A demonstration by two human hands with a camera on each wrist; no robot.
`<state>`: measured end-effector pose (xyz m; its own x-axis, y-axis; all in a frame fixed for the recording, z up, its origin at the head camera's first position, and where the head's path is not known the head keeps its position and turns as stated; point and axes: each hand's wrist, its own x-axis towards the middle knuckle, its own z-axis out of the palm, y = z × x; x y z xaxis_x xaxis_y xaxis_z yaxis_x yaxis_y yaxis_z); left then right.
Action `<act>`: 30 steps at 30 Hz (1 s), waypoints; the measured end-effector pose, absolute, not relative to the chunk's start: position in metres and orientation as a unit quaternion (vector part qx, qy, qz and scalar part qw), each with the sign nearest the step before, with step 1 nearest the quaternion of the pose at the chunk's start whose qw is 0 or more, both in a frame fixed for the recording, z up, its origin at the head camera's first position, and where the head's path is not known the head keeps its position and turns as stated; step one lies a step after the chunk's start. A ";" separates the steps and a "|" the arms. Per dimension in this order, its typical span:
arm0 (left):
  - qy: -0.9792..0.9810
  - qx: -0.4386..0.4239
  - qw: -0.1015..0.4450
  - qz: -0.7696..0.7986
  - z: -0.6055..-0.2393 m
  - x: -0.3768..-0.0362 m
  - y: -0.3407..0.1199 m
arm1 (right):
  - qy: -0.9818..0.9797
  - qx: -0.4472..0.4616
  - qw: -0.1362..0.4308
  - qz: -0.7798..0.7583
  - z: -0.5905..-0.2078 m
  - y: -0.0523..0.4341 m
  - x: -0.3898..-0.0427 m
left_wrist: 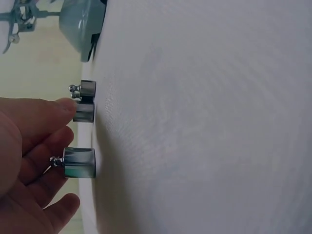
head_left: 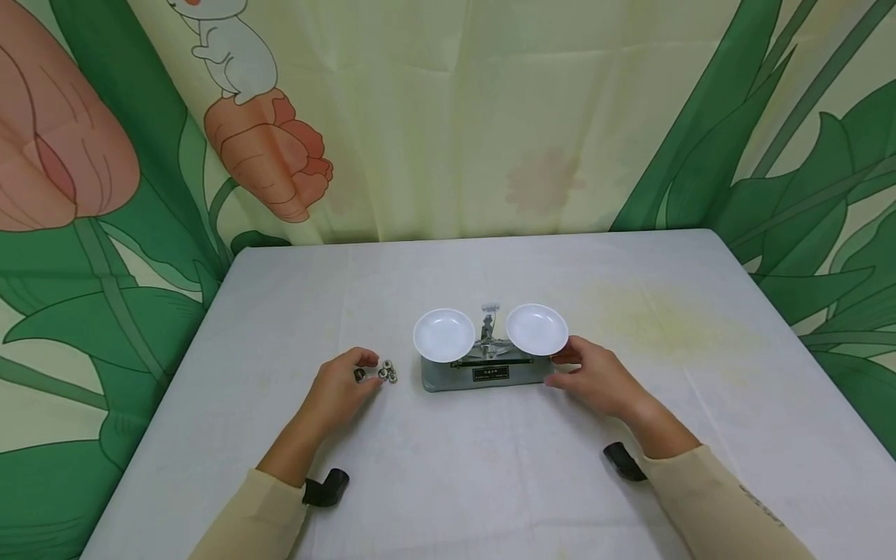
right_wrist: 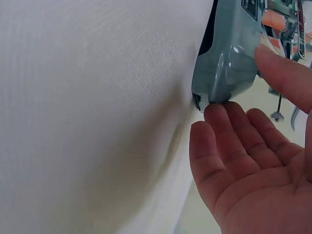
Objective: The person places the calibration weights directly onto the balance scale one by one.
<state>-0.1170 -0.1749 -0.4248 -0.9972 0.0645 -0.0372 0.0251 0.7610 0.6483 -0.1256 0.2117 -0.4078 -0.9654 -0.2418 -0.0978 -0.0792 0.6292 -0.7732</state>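
We look first for writing: the only label sits on a small dark plate on the front of the balance scale [head_left: 483,365], at the centre of the head view, and its characters are too small for us to read. The sleeve at the lower right carries faint lettering, also unreadable.

The scale has a grey base and two white pans [head_left: 444,334], both bare, side by side just above centre. Our right hand [head_left: 595,377] rests at the scale's right end with relaxed, nearly straight fingers; in the right wrist view the fingertips [right_wrist: 219,109] touch the lower corner of the grey base and the thumb lies against its side, with nothing clamped.

Left of centre, our left hand [head_left: 343,385] reaches a small cluster of shiny metal weights [head_left: 381,372] (knob-topped cylinders) standing on the table just left of the scale. In the left wrist view one fingertip [left_wrist: 66,105] touches a weight, the fingers loosely curved; we cannot tell whether any is actually pinched.

The table [head_left: 280,311] is covered in a pale grey-white cloth with a faint yellowish stain at the right. Behind it hangs a curtain [head_left: 448,117] printed with green leaves, pinkish flowers and a white cartoon animal at the upper left.
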 end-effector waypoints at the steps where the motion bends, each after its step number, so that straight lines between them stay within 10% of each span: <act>1: 0.938 0.021 0.030 0.345 -0.425 -0.117 -0.175 | 0.898 -0.089 0.094 -0.420 -0.408 0.211 -0.126; 30: 0.944 0.002 0.056 0.325 -0.429 -0.123 -0.171 | 0.924 -0.068 0.052 -0.374 -0.418 0.197 -0.128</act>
